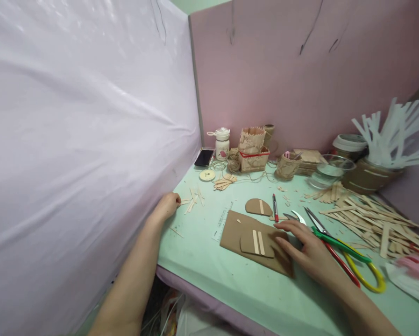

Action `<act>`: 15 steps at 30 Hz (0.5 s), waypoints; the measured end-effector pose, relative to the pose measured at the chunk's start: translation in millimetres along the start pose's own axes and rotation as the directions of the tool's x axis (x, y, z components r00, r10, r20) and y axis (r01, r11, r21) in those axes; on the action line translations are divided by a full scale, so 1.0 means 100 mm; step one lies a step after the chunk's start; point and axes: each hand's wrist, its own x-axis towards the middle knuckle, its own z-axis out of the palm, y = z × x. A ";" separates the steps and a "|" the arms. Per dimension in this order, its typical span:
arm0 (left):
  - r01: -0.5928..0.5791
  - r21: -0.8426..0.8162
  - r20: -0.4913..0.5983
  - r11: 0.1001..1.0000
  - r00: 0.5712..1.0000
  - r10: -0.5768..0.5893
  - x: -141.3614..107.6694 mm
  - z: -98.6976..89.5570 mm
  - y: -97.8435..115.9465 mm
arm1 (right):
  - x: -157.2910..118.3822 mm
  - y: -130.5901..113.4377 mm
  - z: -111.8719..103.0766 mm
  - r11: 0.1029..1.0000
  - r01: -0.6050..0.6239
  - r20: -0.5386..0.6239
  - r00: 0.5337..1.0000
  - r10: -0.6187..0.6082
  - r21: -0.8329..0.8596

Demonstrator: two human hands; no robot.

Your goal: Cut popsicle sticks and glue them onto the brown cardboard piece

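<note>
My left hand (168, 205) is at the table's left edge, its fingers pinched on a thin wooden stick (185, 202) beside a small loose pile of sticks (194, 199). My right hand (305, 245) hovers or rests at the right side of a brown cardboard sheet (232, 229), fingers apart and holding nothing. On that sheet lies a smaller cardboard piece (247, 245) with two pale sticks (258, 241) side by side on it. Behind the sheet, a rounded cardboard piece (253, 206) carries one stick (261, 206). A clear ruler (223, 219) lies along the sheet's left edge.
Right of my right hand lie pruning shears (335, 266) and scissors (359, 254), with a large stick pile (384, 224) beyond. A red marker (275, 207) is behind the sheet. Further back stand a white bottle (222, 144), a phone (204, 157), a water bowl (330, 172) and a woven basket (254, 161).
</note>
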 end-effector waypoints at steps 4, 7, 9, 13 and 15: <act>-0.013 0.005 -0.017 1.000 1.000 0.013 -0.01 0.00 0.00 | 0.01 0.01 0.01 0.999 -0.029 0.017 0.999 0.029 0.012; -0.042 0.005 -0.049 0.999 0.998 0.043 -0.10 -0.07 0.11 | 0.02 -0.02 -0.02 0.999 -0.037 0.001 0.999 0.037 0.028; -0.092 -0.008 -0.069 0.996 0.993 0.091 -0.26 -0.12 0.31 | 0.02 -0.12 -0.07 0.998 -0.043 -0.023 0.999 0.044 0.039; -0.468 -0.088 -0.097 0.879 0.882 0.461 -0.80 -0.07 0.93 | -0.07 -0.54 -0.15 0.995 -0.043 -0.013 0.999 0.045 0.088; -0.699 -0.110 -0.155 0.706 0.714 0.683 -1.08 0.05 1.24 | -0.15 -0.75 -0.12 0.989 -0.063 0.084 0.995 0.051 0.136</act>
